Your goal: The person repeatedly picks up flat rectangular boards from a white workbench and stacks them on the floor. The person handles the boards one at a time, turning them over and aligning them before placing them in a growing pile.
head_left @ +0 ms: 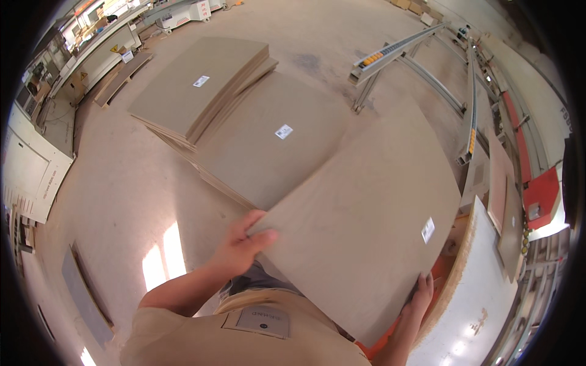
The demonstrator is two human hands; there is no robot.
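A large flat tan panel (360, 207) with a white label near its right edge is held up in front of my body. My left hand (244, 241) grips its left corner, thumb on top and fingers underneath. At the lower right edge my right hand (421, 296) holds the same panel, with its fingers curled at the rim. Beyond the panel lies a low stack of similar labelled panels (287, 116), partly covered by the held one. Left of it stands a taller stack (195, 85) of the same kind.
A roller conveyor frame (403, 49) runs at the far right. A white worktable (473, 299) with a worn edge stands close on my right, near a red and white machine (543, 198). White machines (43, 165) line the left. A grey board (85, 293) lies lower left.
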